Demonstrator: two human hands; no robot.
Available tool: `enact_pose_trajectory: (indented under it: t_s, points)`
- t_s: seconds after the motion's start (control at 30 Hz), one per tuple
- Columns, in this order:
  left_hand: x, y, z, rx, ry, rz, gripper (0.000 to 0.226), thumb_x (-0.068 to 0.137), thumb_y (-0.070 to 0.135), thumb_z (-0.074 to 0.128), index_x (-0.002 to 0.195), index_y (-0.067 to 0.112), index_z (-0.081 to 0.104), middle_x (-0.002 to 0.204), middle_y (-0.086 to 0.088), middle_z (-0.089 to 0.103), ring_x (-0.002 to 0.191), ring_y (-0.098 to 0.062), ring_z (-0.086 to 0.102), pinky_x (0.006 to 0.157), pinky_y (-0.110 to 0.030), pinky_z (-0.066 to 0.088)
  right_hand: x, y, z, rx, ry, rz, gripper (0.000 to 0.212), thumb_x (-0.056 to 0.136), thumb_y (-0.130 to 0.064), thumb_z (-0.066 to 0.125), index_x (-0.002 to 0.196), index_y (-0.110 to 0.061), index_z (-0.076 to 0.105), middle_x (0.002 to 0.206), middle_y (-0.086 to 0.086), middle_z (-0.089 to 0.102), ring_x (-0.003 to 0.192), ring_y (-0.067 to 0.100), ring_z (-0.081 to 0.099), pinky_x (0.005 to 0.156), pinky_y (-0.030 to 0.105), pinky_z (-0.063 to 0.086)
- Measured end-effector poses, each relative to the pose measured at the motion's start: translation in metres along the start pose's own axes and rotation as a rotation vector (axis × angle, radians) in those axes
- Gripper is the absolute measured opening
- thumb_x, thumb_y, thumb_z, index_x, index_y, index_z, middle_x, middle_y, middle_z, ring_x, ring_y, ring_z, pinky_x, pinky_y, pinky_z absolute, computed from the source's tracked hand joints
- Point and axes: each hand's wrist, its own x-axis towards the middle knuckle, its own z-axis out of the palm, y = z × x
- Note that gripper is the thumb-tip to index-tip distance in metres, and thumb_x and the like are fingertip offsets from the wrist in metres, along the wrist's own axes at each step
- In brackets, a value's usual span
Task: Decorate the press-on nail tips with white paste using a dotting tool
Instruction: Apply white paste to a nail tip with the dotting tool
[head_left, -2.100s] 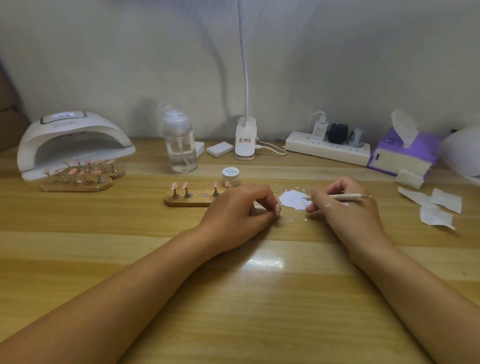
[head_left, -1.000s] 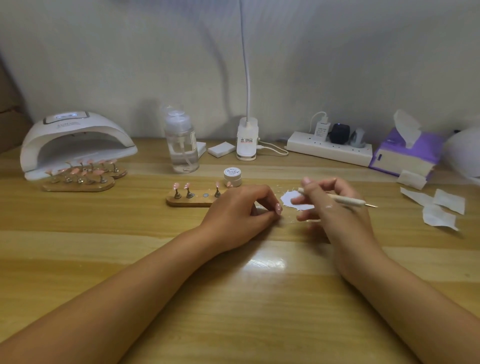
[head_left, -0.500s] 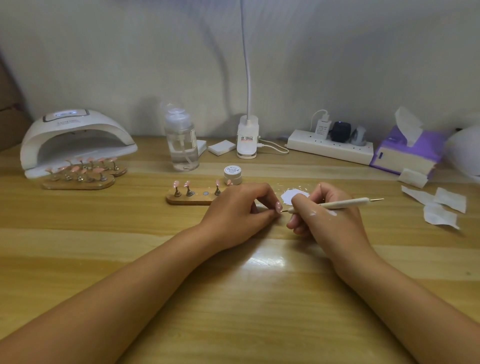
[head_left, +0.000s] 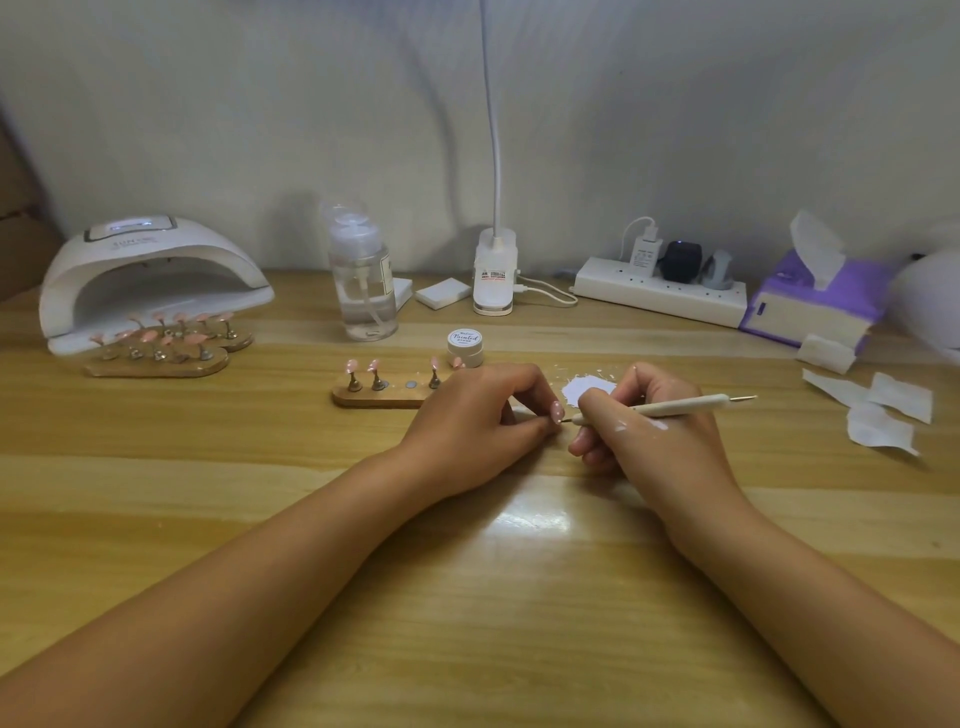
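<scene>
My left hand rests on the table and pinches a pink nail tip that carries white dots. My right hand grips a cream dotting tool like a pen, and its metal point touches that nail tip. A smear of white paste lies on the table just behind my right hand, and white paste marks the back of that hand. A wooden nail stand with pink tips on pegs sits behind my left hand. A small white paste jar stands behind it.
A white nail lamp and a second stand of pink tips are at the far left. A clear pump bottle, a clip lamp base, a power strip, a purple tissue box and torn paper pieces line the back and right.
My right hand left the paste smear, drew back toward me and swung left, bringing the tool's point to the nail tip. My left hand stayed still.
</scene>
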Motion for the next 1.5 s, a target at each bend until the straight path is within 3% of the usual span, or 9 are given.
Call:
enact_pose_trajectory:
  t_s: [0.2,0.4,0.7,0.8,0.87,0.93,1.0,1.07,1.5]
  points:
    - [-0.0003,0.0005,-0.0003,-0.015,0.0,0.003,0.028,0.087,0.022,0.071,0.075,0.043,0.057,0.085,0.026,0.067,0.066,-0.003,0.06,0.074,0.006,0.024,0.0009,0.0009,-0.0003,0.041,0.018,0.002,0.025,0.082,-0.01,0.064,0.065,-0.014,0.046,0.057,0.01,0.07,0.044,0.011,0.059,0.048,0.021,0.049]
    - [0.0008,-0.0006,-0.0004,-0.047,-0.002,0.013,0.028,0.087,0.021,0.071,0.076,0.043,0.057,0.084,0.026,0.067,0.062,-0.002,0.057,0.065,-0.024,0.043,0.0005,0.0011,0.0003,0.023,0.001,-0.005,0.024,0.08,-0.011,0.066,0.065,-0.014,0.048,0.058,0.008,0.071,0.045,0.011,0.061,0.048,0.02,0.051]
    - [0.0009,-0.0033,0.0015,-0.036,-0.012,-0.005,0.025,0.086,0.024,0.071,0.076,0.043,0.058,0.087,0.026,0.069,0.065,-0.005,0.06,0.073,-0.015,0.04,0.0006,0.001,0.0001,0.023,0.012,-0.009,0.024,0.082,-0.01,0.064,0.065,-0.013,0.047,0.057,0.009,0.07,0.044,0.01,0.06,0.048,0.02,0.051]
    - [0.0005,-0.0024,0.0011,-0.016,-0.006,-0.017,0.026,0.086,0.024,0.071,0.075,0.043,0.057,0.09,0.025,0.07,0.067,-0.006,0.062,0.072,0.007,0.023,-0.0003,0.0002,0.0005,0.016,0.005,-0.009,0.023,0.081,-0.01,0.064,0.065,-0.013,0.048,0.057,0.009,0.07,0.045,0.009,0.061,0.048,0.02,0.051]
    - [0.0001,-0.0018,0.0007,-0.017,-0.008,-0.021,0.026,0.086,0.022,0.071,0.076,0.042,0.058,0.09,0.023,0.07,0.067,-0.007,0.062,0.07,0.01,0.018,-0.0001,0.0002,0.0006,0.024,0.01,-0.007,0.024,0.081,-0.01,0.064,0.065,-0.014,0.047,0.057,0.009,0.07,0.044,0.009,0.06,0.048,0.02,0.05]
    - [-0.0002,-0.0012,0.0,-0.036,-0.017,-0.014,0.025,0.086,0.021,0.071,0.077,0.041,0.059,0.089,0.023,0.07,0.066,-0.006,0.06,0.072,0.005,0.024,0.0012,0.0006,0.0001,0.043,0.029,-0.003,0.024,0.083,-0.009,0.063,0.066,-0.014,0.047,0.057,0.01,0.07,0.044,0.01,0.059,0.049,0.023,0.049]
    - [-0.0003,-0.0015,-0.0003,-0.056,-0.025,-0.001,0.021,0.086,0.02,0.071,0.079,0.038,0.061,0.089,0.023,0.07,0.064,-0.003,0.058,0.074,-0.012,0.039,0.0021,0.0008,-0.0004,0.052,0.039,0.001,0.022,0.084,-0.01,0.063,0.068,-0.013,0.048,0.057,0.009,0.07,0.044,0.01,0.061,0.051,0.025,0.05]
    - [-0.0003,-0.002,-0.0003,-0.065,-0.026,0.006,0.014,0.086,0.02,0.071,0.083,0.032,0.065,0.089,0.021,0.07,0.062,-0.002,0.056,0.064,-0.023,0.04,0.0019,0.0011,-0.0005,0.049,0.034,-0.002,0.021,0.084,-0.01,0.063,0.069,-0.012,0.049,0.058,0.009,0.071,0.046,0.011,0.063,0.053,0.027,0.051]
    - [-0.0009,-0.0025,0.0002,-0.067,-0.023,-0.002,0.016,0.085,0.018,0.07,0.082,0.033,0.065,0.09,0.021,0.071,0.062,-0.004,0.056,0.07,-0.026,0.044,0.001,0.0014,-0.0001,0.023,0.014,-0.013,0.021,0.084,-0.012,0.064,0.069,-0.013,0.049,0.06,0.009,0.072,0.049,0.012,0.065,0.055,0.028,0.054]
